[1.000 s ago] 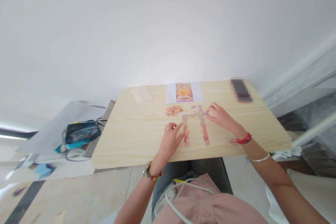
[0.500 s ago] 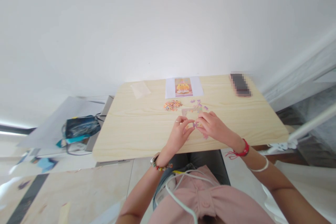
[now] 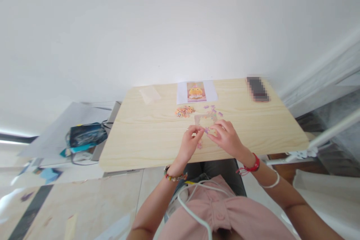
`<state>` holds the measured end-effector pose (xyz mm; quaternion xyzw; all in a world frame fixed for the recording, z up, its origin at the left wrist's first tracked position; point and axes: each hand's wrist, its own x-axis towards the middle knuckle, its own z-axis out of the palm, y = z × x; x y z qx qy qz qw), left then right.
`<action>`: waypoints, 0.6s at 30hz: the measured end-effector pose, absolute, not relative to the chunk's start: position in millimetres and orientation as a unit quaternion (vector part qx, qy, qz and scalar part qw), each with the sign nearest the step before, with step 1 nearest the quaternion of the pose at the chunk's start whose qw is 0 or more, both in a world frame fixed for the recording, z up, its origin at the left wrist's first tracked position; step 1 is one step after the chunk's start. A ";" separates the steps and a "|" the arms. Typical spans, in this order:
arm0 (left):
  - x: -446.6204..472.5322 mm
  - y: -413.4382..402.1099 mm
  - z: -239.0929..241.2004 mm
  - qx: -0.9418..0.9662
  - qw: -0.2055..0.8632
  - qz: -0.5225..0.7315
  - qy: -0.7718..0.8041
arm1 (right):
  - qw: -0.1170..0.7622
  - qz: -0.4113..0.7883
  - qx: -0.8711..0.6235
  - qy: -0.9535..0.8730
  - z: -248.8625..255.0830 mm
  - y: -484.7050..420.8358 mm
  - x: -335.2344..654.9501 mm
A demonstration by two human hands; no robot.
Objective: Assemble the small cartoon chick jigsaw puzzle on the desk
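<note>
My left hand (image 3: pixel 190 141) and my right hand (image 3: pixel 225 137) meet over the wooden table (image 3: pixel 146 135), fingers pinched together on a small purple puzzle piece (image 3: pixel 206 130) between them. Under and behind the hands lies a partly built pink puzzle frame (image 3: pixel 203 118), mostly hidden by the hands. Loose purple pieces (image 3: pixel 213 109) lie just beyond it. A small heap of orange pieces (image 3: pixel 185 111) sits to the left of those. A reference picture (image 3: pixel 196 92) of a yellow figure lies at the table's far edge.
A phone (image 3: pixel 257 89) lies at the far right of the table and a clear plastic bag (image 3: pixel 150 94) at the far left. A grey box with a dark bag (image 3: pixel 87 135) stands on the floor to the left. A white cable (image 3: pixel 194 213) crosses my lap.
My hands left the puzzle frame's two sides, came together near the middle and pinched a small piece between them. The view shifted slightly.
</note>
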<state>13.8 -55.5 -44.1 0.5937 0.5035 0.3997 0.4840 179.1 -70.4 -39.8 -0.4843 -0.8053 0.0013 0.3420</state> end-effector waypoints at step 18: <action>12.1 -73.1 -61.8 0.625 0.464 0.392 0.490 | 0.284 0.019 -0.464 -0.839 -45.3 -79.2 180.5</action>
